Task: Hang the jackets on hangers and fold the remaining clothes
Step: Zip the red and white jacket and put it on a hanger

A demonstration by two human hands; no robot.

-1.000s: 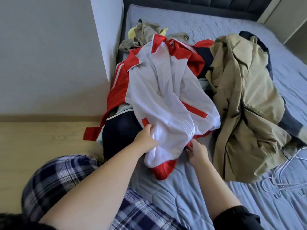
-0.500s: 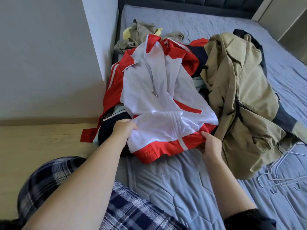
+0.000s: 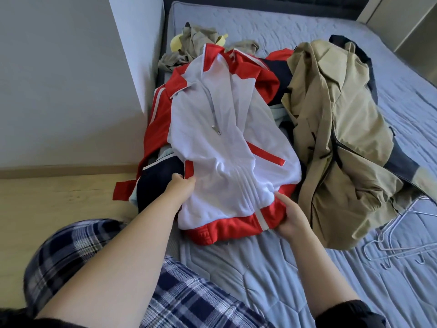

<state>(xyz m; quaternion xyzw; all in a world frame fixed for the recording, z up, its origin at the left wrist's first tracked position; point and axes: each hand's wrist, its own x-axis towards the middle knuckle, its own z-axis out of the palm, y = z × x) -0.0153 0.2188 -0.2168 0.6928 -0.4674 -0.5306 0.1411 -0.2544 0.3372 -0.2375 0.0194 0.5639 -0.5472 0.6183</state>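
Smooth knit cloth with a faint sheen on the white-and-red track jacket (image 3: 227, 147), ribbed at its red hem (image 3: 227, 229); small shiny metal zip pull (image 3: 218, 131). Matt woven cloth, creased, on the khaki jacket (image 3: 343, 138). Thin pale metal wire for the hangers (image 3: 397, 242). Quilted matt cloth on the grey bed cover (image 3: 260, 268). Pale matt wood grain on the floor (image 3: 47, 204). Soft woven plaid on the trousers (image 3: 189, 299).

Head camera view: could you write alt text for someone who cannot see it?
A person's left hand and right hand grip the lower edges of a white and red zip-up track jacket spread on a grey quilted bed. A crumpled khaki coat and thin wire hangers lie to its right.
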